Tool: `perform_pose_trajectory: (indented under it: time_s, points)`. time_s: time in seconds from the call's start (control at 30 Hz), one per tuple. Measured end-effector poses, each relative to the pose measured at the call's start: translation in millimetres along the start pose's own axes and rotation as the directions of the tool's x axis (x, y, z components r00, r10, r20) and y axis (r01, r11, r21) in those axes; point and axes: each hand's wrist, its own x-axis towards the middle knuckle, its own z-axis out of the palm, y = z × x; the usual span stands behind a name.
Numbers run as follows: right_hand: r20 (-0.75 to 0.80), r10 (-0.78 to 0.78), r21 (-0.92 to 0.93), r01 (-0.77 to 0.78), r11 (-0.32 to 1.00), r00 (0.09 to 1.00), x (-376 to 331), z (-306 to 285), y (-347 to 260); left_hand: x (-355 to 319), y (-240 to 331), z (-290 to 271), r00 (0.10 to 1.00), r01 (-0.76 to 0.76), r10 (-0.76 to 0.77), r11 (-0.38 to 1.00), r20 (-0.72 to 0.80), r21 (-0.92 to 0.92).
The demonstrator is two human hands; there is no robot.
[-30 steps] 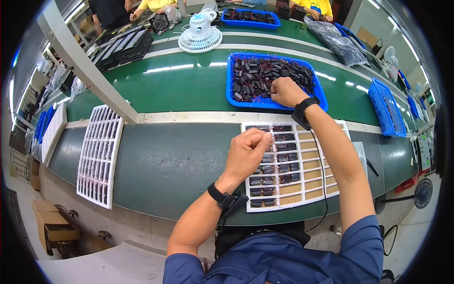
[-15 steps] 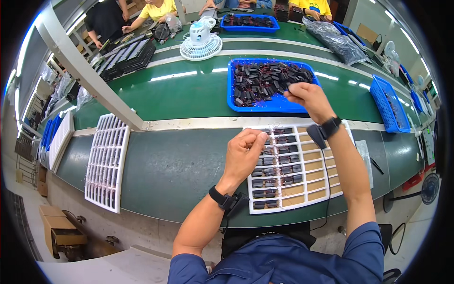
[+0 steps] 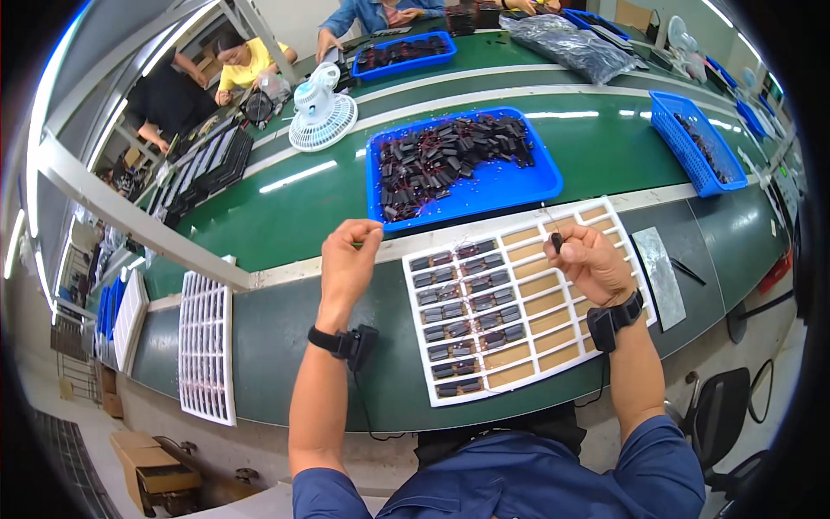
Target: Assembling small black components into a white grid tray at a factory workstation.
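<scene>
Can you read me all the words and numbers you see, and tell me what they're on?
There are none that I can read.
Small black piece in the right hand: too small to show any writing.
White tray: no writing that I can see.
Cardboard box at lower left: nothing readable.

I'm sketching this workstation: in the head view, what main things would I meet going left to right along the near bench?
Leftmost white tray → loaded white grid tray → left hand → partly filled white grid tray → flat grey sheet → slim black tool.
</scene>
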Motion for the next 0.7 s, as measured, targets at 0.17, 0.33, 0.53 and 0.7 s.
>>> perform_pose_trajectory:
  time_s: [0.17, 0.33, 0.53, 0.7]
  points:
    - [0.029, 0.010, 0.115, -0.013, 0.993, 1.000, -6, -7, 4, 45, -2, 18, 0.989, -0.127, 0.142, 0.957, -0.039, 0.261]
    - [0.056, 0.029, 0.140, -0.037, 0.989, 0.998, -4, -8, 6, 86, -25, 30, 0.944, -0.302, 0.331, 0.856, 0.005, 0.420]
    - [0.044, 0.050, 0.066, -0.052, 0.996, 0.998, -5, -7, 6, 97, -21, 48, 0.943, -0.324, 0.148, 0.617, 0.299, 0.717]
    - [0.042, 0.038, 0.039, -0.040, 0.998, 0.998, -2, -2, 8, 98, -25, 42, 0.934, -0.357, 0.213, 0.623, 0.288, 0.696]
